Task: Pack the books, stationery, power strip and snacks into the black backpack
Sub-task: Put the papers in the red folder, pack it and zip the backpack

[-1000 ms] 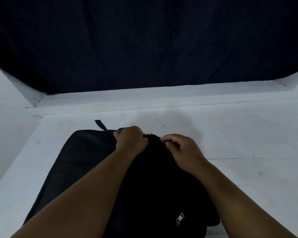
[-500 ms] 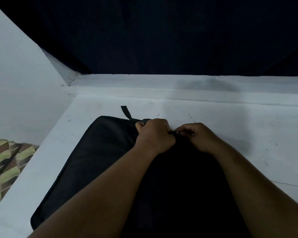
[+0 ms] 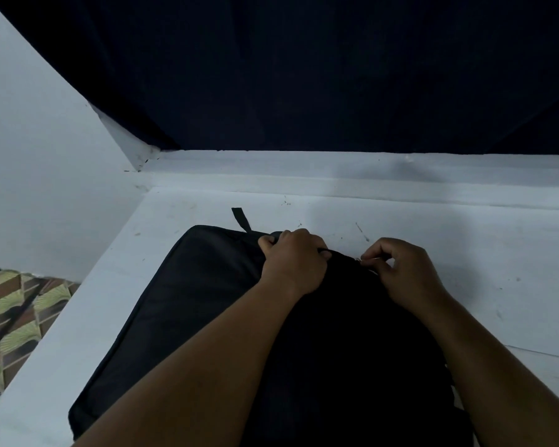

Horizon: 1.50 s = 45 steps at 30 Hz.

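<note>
I am seeing no lettering that can be read: no label, brand, number or sign is showing on the black backpack (image 3: pixel 181 304), on the white tabletop (image 3: pixel 449 253) or on the dark cloth (image 3: pixel 304 75) hanging behind it.

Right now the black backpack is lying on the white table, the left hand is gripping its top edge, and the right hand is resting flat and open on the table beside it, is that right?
Not quite. The head view shows the right hand pinching a small metal zipper pull at the top of the black backpack, not lying flat. The rest holds: the backpack lies on the white table, and the left hand grips its top edge.
</note>
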Available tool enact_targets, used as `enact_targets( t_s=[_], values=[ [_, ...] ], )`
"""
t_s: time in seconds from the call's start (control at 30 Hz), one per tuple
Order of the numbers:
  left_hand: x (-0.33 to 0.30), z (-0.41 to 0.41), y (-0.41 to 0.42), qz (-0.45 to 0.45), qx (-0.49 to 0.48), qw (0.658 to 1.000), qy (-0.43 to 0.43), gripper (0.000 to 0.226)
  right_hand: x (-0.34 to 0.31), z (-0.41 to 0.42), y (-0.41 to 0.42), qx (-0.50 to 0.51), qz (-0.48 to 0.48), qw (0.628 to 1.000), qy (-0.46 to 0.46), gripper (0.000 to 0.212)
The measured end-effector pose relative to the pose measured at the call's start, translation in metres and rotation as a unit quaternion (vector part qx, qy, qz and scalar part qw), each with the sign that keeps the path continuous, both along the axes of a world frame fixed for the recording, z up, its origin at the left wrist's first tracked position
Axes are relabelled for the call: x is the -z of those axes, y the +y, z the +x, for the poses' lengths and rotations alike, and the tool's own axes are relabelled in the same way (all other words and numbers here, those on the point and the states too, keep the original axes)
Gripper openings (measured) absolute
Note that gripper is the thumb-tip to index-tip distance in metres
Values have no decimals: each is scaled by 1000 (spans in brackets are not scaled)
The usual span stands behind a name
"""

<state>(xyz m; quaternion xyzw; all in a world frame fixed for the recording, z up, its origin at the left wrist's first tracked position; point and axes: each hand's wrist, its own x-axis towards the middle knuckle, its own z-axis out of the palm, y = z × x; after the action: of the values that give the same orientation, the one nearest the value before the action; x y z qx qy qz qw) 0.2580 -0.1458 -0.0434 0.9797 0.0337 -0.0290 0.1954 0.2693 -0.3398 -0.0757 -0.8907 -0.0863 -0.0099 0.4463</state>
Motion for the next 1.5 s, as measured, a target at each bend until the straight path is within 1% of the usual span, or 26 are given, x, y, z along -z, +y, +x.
enact_targets(
  t_s=[0.13, 0.3, 0.43, 0.5, 0.57, 0.63, 0.67, 0.7, 0.73, 0.77, 0.8, 0.83, 0.87, 0.9, 0.93, 0.97, 1.03, 1.17, 1.2, 1.3, 1.33, 1.43, 1.5],
  values=[
    [-1, -1, 1, 0, 8, 1000, -8, 24, -3, -24, -23, 17, -7, 1000, 5, 17],
    [-2, -3, 2, -16, 5, 1000, -20, 24, -7, -61, -58, 71, -21, 997, -23, 22],
    [-4, -3, 3, -20, 2, 1000, -19, 25, -4, -101, -81, 97, -69, 992, -46, 30],
    [-7, -4, 2, -21, 0, 1000, -7, 26, 0, -125, -88, 107, -75, 990, -61, 33],
    [-12, -6, 0, -2, 2, 1000, 14, 26, 3, -152, -91, 122, -67, 988, -59, 37],
    [-18, -8, -5, 55, 27, 998, 27, 26, 5, -175, -93, 137, -65, 986, -63, 38],
    [-20, -11, -10, 80, 54, 995, 21, 29, 6, -185, -92, 145, -66, 985, -68, 37],
    [-23, -16, -19, 75, 97, 992, 3, 33, 6, -194, -91, 155, -67, 983, -72, 36],
    [-27, -24, -30, 43, 163, 986, -15, 36, 6, -200, -90, 167, -68, 981, -76, 35],
    [-30, -36, -45, -2, 246, 969, -23, 37, 4, -204, -88, 178, -70, 978, -81, 34],
    [-32, -50, -61, -27, 331, 943, -14, 39, 1, -207, -85, 188, -73, 976, -86, 33],
    [-31, -64, -78, -17, 405, 914, 4, 41, -2, -210, -82, 196, -77, 973, -91, 32],
    [-26, -77, -92, 14, 459, 888, 17, 40, -5, -213, -78, 202, -82, 972, -92, 29],
    [-19, -85, -101, 45, 488, 872, 17, 34, -8, -216, -75, 207, -88, 970, -92, 25],
    [-11, -89, -107, 61, 491, 869, 5, 27, -10, -220, -72, 210, -92, 969, -90, 20],
    [-4, -90, -109, 58, 476, 877, -11, 21, -11, -226, -69, 211, -91, 969, -90, 15],
    [6, -90, -108, 17, 431, 902, -28, 16, -8, -240, -62, 216, -83, 968, -99, 17],
    [18, -93, -106, -76, 350, 933, -28, 14, 8, -277, -49, 245, -49, 963, -103, 24],
    [21, -94, -106, -86, 337, 937, -28, 15, 12, -287, -44, 249, -38, 962, -104, 24],
    [27, -86, -106, -114, 298, 947, -45, 36, 17, -309, -33, 253, -7, 961, -114, 18],
    [25, -81, -106, -116, 278, 952, -55, 37, 15, -312, -32, 254, -7, 960, -119, 19],
    [9, -60, -105, -117, 209, 968, -78, 29, 3, -304, -32, 257, -35, 956, -139, 19],
    [-8, -48, -101, -122, 169, 975, -82, 32, -2, -295, -32, 250, -45, 955, -156, 20]
  ],
)
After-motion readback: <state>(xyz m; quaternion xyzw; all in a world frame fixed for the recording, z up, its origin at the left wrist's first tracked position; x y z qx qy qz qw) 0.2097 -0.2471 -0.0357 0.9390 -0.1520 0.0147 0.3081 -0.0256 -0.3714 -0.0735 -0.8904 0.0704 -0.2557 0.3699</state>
